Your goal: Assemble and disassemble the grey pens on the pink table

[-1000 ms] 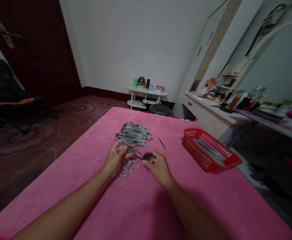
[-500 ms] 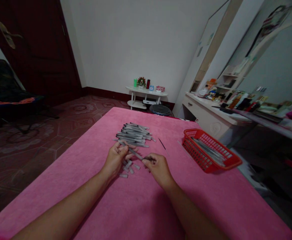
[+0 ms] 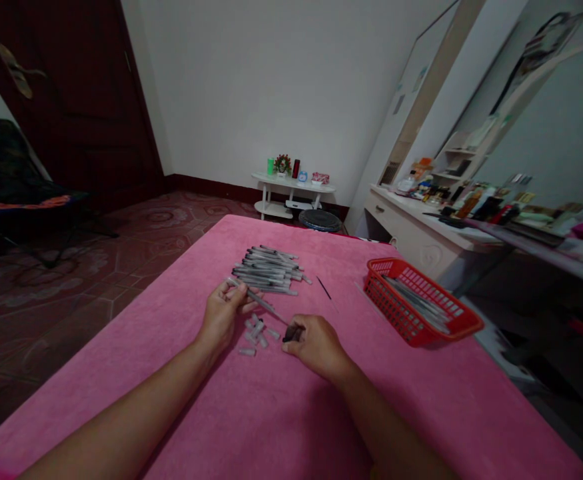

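My left hand pinches a slim grey pen, which slants down towards the right. At the pen's lower end, my right hand has its fingers curled round a small dark piece, too small to make out. Several clear caps lie loose on the pink cloth between my hands. Just beyond them is a pile of grey and black pens. A thin black rod lies alone to the right of the pile.
A red basket holding thin grey sticks stands at the right of the cloth. Behind the table are a white shelf stand and a round dark stool. A cluttered dresser is at the right, a folding chair at the left.
My right hand has tilted and moved slightly down, away from my left fingers. My left hand has shifted a little left with the pen. The pile and basket have stayed put.
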`<action>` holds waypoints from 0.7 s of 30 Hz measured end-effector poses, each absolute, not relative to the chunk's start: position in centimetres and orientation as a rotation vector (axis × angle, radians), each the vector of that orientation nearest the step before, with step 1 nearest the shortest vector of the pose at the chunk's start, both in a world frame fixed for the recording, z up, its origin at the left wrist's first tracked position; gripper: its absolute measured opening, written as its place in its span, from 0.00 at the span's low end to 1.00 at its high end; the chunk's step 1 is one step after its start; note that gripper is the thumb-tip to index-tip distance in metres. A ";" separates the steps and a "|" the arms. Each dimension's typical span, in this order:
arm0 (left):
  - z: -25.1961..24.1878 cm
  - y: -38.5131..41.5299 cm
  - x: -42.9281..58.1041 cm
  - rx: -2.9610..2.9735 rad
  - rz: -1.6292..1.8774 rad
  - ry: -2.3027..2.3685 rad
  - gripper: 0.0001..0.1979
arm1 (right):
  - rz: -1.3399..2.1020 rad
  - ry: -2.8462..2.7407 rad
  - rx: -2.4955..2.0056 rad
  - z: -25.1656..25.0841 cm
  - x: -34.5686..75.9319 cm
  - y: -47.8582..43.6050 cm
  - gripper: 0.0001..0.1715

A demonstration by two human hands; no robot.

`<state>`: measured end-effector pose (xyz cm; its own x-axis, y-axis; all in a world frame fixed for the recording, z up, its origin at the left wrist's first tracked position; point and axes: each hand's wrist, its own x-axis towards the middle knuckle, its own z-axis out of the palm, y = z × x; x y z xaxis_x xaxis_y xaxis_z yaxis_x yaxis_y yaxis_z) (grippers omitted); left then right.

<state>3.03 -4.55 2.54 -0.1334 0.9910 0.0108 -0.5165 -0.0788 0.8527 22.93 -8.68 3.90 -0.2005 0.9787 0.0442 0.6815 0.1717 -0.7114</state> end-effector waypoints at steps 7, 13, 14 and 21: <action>3.0 -4.8 3.1 0.807 1.503 0.847 0.18 | 0.652 -1.974 -1.543 5.2 22.3 -9.2 0.12; 3.0 -5.1 3.4 0.872 1.451 0.850 0.17 | 0.550 -2.087 -1.432 5.8 23.5 -8.6 0.06; 3.0 -4.9 3.2 0.857 1.496 0.870 0.17 | 0.546 -2.098 -1.462 5.9 24.3 -8.3 0.06; 2.7 -3.8 2.0 0.769 1.675 0.936 0.19 | 0.499 -2.008 -1.830 5.5 29.9 -5.9 0.05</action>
